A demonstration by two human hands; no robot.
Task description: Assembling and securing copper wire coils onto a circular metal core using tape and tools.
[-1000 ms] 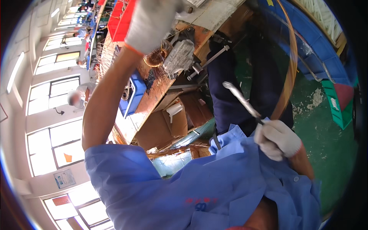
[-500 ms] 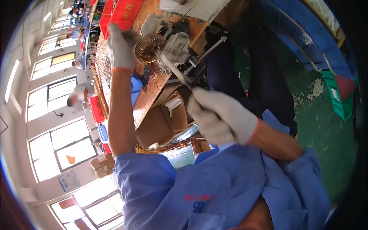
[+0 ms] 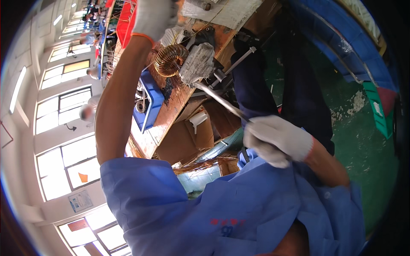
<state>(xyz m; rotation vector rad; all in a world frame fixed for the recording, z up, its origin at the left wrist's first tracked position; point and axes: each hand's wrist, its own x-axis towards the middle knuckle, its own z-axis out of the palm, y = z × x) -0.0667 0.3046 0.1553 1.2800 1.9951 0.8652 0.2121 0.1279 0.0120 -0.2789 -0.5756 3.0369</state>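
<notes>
My right hand, in a white knitted glove, is closed around the dark grip of a long metal rod tool. The rod's pale tip ends just below a white cloth-wrapped block. Against that block sits a ring-shaped copper wire coil, near the bench edge. My left hand, also gloved, is up at the top edge beyond the coil. Its fingers are blurred and partly cut off, so what they hold cannot be seen.
A blue tray with copper coils stands on the wooden bench. A metal bar sticks out from the bench edge by my legs. Cardboard and loose copper wires lie below. Blue bins stand at right.
My left hand has moved up and away from beside the coil. My right hand has drawn the rod back toward the lower right, so its tip has left the coil's centre.
</notes>
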